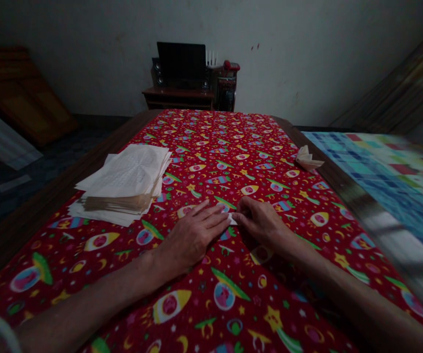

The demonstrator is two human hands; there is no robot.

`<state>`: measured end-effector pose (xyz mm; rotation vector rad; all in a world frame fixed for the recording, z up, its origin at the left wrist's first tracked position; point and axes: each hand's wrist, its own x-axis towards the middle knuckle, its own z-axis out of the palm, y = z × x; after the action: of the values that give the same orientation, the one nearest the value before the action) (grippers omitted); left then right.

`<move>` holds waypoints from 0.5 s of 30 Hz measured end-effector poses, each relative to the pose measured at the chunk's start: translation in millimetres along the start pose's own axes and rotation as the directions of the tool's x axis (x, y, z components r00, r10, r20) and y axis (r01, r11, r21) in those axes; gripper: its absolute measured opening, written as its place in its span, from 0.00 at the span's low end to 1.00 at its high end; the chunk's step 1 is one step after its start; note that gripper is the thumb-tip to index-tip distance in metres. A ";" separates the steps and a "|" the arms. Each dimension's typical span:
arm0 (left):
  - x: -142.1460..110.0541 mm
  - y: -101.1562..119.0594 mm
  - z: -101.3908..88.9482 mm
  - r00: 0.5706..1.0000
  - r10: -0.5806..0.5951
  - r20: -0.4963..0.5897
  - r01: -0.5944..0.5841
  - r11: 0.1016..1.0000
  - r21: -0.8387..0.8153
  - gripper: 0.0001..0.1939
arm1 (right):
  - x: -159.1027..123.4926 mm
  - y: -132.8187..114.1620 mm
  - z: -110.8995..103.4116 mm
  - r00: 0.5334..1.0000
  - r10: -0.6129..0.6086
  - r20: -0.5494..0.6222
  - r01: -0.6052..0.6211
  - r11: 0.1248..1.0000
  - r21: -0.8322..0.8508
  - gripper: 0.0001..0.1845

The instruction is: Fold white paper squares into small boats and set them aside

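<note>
My left hand (198, 233) lies flat on the red patterned cloth (229, 299), fingers stretched out to the right. Its fingertips rest on a small piece of folded white paper (232, 220). The other end of that paper is pinched between the thumb and curled fingers of my right hand (261, 219). Most of the paper is hidden under the fingers. To the left of my left hand sits a stack of paper sheets (130, 169), the top one printed with faint marks. A folded paper piece with raised points (308, 159) stands at the cloth's right edge.
Beyond the table's far end, a black monitor (182, 61) stands on a dark wooden stand (178, 95) between speakers. A wooden cabinet (20, 93) is on the left. At the right, a bed or mat with a colourful checked cover (381, 181) lies close beside the table.
</note>
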<state>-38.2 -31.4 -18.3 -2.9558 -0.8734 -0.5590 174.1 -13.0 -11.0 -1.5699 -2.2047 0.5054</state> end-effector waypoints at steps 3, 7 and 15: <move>-1.7 7.7 -0.4 0.995 -0.035 0.096 0.037 0.999 -0.022 0.26 | 0.0 0.1 1.4 1.000 0.009 -0.002 -0.009 1.000 0.007 0.06; -2.8 12.3 -3.5 0.987 -0.073 0.142 0.076 0.997 -0.016 0.25 | -4.1 -2.2 1.7 0.998 0.024 -0.057 -0.026 0.999 -0.038 0.05; -4.6 15.0 -3.8 0.982 -0.104 0.160 0.101 0.995 0.026 0.24 | -31.4 -8.6 0.7 0.887 -0.461 -0.035 0.412 0.823 -0.391 0.17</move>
<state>-35.2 -46.9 -15.0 -2.9865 -1.0425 -0.3142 176.3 -45.4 -10.5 -1.1402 -2.5537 -0.1632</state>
